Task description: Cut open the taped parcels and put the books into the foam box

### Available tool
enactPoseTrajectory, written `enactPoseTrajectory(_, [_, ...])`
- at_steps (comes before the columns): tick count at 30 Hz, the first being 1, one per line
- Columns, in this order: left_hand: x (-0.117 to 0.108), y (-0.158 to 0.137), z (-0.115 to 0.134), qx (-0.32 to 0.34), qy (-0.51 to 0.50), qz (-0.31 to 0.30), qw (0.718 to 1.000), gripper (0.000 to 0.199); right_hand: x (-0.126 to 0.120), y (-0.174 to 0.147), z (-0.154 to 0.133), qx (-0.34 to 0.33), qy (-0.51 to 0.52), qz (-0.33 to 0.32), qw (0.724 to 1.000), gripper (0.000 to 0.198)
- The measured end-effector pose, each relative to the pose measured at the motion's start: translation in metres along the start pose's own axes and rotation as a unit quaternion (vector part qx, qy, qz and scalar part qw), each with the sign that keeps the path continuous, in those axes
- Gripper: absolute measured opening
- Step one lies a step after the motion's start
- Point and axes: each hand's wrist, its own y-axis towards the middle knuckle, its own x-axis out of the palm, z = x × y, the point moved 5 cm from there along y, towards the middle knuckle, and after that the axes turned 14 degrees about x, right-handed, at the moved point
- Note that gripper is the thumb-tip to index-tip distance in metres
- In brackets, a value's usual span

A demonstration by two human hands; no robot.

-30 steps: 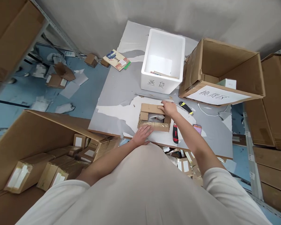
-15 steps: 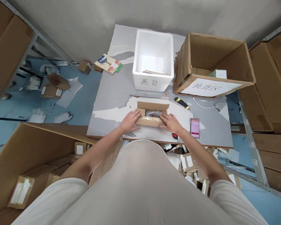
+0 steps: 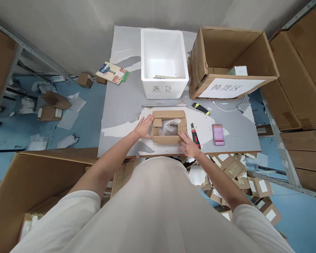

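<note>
Small, open-topped brown cardboard carton on the grey table with torn white patches, directly in front of the wearer and between the two hands. Its long axis runs left to right, roughly parallel to the table's near edge. Neither hand is clearly nearer: the left hand, unclenched with fingers spread, touches the left end, while the right hand lies at the near right corner. Whether the right fingertips pinch the carton or merely rest on it cannot be told at this scale. A crumpled translucent plastic bag shows inside.

Compared with half a second earlier, the opening shows wider, the shiny tape on the near side is no longer visible, and the red-and-black utility knife, then mostly covered, lies exposed right of the carton.
</note>
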Motion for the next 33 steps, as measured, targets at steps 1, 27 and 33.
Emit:
enactPoseTrajectory(1, [-0.004,-0.002,0.000,0.005,0.000,-0.010,1.000,0.121,-0.005,0.003,0.004,0.024,0.019,-0.003,1.000,0.032])
enactPoseTrajectory(27, [-0.043,0.055,0.044,0.229,0.072,-0.065,0.969,0.050,-0.076,0.079,0.015,-0.065,-0.120,-0.174,0.975,0.032])
enactPoseTrajectory(33, [-0.024,0.045,0.049,0.149,0.183,-0.070,0.969,0.048,-0.078,0.053,0.042,-0.037,-0.050,-0.077,0.995,0.036])
